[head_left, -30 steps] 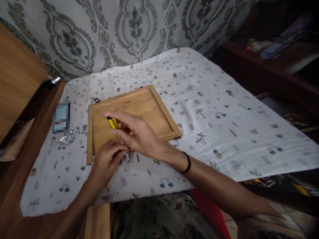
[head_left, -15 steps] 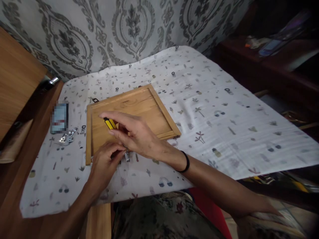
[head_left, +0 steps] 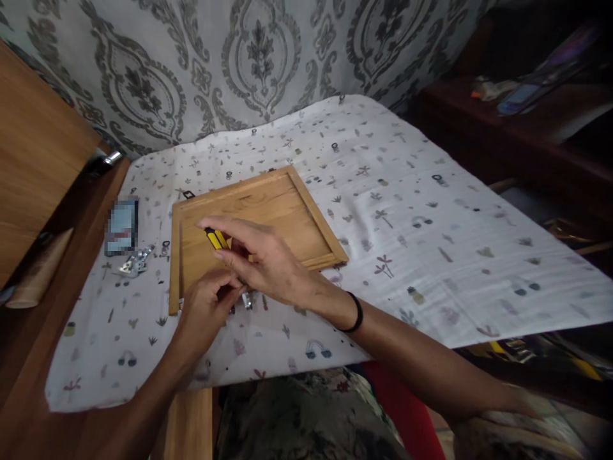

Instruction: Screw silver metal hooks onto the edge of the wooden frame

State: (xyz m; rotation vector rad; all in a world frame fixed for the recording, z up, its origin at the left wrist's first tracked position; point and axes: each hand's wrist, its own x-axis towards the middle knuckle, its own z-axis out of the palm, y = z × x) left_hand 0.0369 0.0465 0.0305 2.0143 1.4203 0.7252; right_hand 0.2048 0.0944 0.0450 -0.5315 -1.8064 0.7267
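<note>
A wooden panel with a raised frame [head_left: 258, 204] lies on the patterned white cloth [head_left: 407, 217]. My right hand [head_left: 258, 255] is closed round a screwdriver [head_left: 218, 239], whose yellow and black handle shows between thumb and fingers; its shaft and tip are hidden. My left hand [head_left: 208, 303] rests at the panel's near edge, thumb and fingertips pinched together just below the right hand. What sits in that pinch is hidden. A small shiny metal fitting [head_left: 246, 299] shows just right of the left fingertips.
A phone with a blurred screen [head_left: 121, 226] lies to the left, with a pile of metal fittings [head_left: 137, 260] close below it. A dark loop [head_left: 189, 195] sticks out at the panel's far left corner. A wooden cabinet part [head_left: 43, 160] stands at the left.
The view has shifted slightly, so the table and phone sit a little further right. Both hands keep nearly the same pose at the panel's near edge.
</note>
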